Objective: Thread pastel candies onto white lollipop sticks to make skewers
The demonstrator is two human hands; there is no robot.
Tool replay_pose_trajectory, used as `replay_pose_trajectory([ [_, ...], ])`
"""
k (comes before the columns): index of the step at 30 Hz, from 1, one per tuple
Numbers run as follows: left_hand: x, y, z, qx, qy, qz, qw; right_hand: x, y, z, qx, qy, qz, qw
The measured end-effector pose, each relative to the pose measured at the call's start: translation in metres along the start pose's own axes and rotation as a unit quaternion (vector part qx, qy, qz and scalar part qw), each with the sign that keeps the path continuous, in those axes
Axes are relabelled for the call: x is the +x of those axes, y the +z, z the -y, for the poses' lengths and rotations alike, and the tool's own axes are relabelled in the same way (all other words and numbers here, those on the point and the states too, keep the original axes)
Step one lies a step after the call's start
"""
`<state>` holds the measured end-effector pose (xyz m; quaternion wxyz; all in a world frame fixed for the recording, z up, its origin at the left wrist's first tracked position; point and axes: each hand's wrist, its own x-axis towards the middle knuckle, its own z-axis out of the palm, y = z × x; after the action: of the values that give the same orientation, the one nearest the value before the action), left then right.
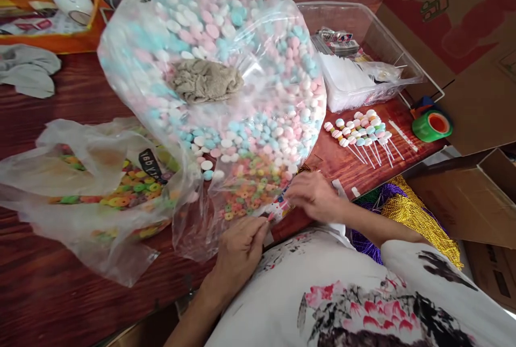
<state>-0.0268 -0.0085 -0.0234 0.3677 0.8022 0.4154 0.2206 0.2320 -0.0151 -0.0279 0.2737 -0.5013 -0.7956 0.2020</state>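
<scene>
At the table's front edge, my left hand is closed, thumb against curled fingers, at the lower left end of a small printed packet in white, pink and blue. Its opposite end is in the bent fingers of my right hand. The packet is partly hidden by both hands. Just beyond them lies a clear bag of ring-shaped candies in orange, green and yellow. Behind that, a large clear bag of pink, blue and white candies has a crumpled brown cloth on top.
Right of the bags lie several candy skewers on white sticks. Behind them stands a clear plastic tub with packets. A green tape roll sits near cardboard boxes. At left rests another bag of colourful rings.
</scene>
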Motion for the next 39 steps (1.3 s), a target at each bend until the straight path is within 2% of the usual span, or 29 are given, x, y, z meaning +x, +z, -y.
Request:
replay_pose_trajectory([
  [2, 0.001, -0.001, 0.004, -0.094, -0.088, -0.035, 0.991, -0.005, -0.027, -0.034, -0.074, 0.049, -0.087, 0.992],
  [3, 0.001, -0.001, 0.005, -0.139, -0.138, -0.049, 0.979, -0.008, -0.038, -0.053, -0.108, 0.074, -0.096, 0.987],
  [5, 0.003, 0.0, 0.006, -0.215, -0.228, -0.06, 0.948, -0.011, -0.053, -0.086, -0.123, 0.07, -0.047, 0.989],
  [7, 0.006, 0.004, 0.003, -0.27, -0.288, -0.054, 0.917, -0.011, -0.057, -0.107, -0.131, 0.044, 0.007, 0.99],
  [11, 0.011, 0.012, -0.006, -0.333, -0.311, -0.035, 0.889, -0.008, -0.046, -0.113, -0.171, 0.023, 0.042, 0.984],
  [14, 0.011, 0.011, -0.008, -0.352, -0.312, -0.033, 0.882, -0.008, -0.042, -0.109, -0.225, 0.047, 0.045, 0.972],
  [16, 0.01, 0.008, -0.007, -0.357, -0.32, -0.041, 0.877, -0.013, -0.047, -0.106, -0.26, 0.07, 0.039, 0.962],
  [18, 0.009, 0.006, -0.007, -0.363, -0.332, -0.06, 0.868, -0.019, -0.059, -0.099, -0.267, 0.081, 0.0, 0.96],
  [20, 0.009, 0.007, -0.009, -0.369, -0.327, -0.087, 0.866, -0.023, -0.069, -0.082, -0.228, 0.07, -0.078, 0.968],
  [23, 0.016, 0.015, -0.013, -0.384, -0.281, -0.105, 0.873, -0.021, -0.069, -0.037, -0.081, 0.036, -0.194, 0.977],
  [24, 0.019, 0.018, -0.014, -0.395, -0.269, -0.103, 0.872, -0.017, -0.063, -0.019, -0.024, 0.017, -0.198, 0.98],
  [26, 0.024, 0.022, -0.014, -0.419, -0.26, -0.104, 0.864, -0.007, -0.042, 0.016, 0.083, -0.034, -0.164, 0.982],
  [28, 0.025, 0.021, -0.016, -0.439, -0.255, -0.125, 0.852, 0.006, -0.017, 0.042, 0.131, -0.11, -0.118, 0.978],
  [29, 0.024, 0.018, -0.017, -0.449, -0.251, -0.143, 0.846, 0.012, -0.005, 0.05, 0.139, -0.114, -0.111, 0.977],
  [30, 0.021, 0.013, -0.018, -0.462, -0.246, -0.161, 0.837, 0.018, 0.006, 0.055, 0.142, -0.1, -0.109, 0.979],
  [32, 0.013, 0.002, -0.019, -0.495, -0.24, -0.187, 0.814, 0.027, 0.021, 0.057, 0.153, -0.031, -0.115, 0.981],
  [34, 0.004, -0.009, -0.021, -0.537, -0.24, -0.192, 0.786, 0.035, 0.03, 0.058, 0.174, 0.021, -0.102, 0.979],
  [39, -0.007, -0.019, -0.017, -0.62, -0.249, -0.197, 0.717, 0.048, 0.046, 0.075, 0.2, -0.014, -0.066, 0.978],
])
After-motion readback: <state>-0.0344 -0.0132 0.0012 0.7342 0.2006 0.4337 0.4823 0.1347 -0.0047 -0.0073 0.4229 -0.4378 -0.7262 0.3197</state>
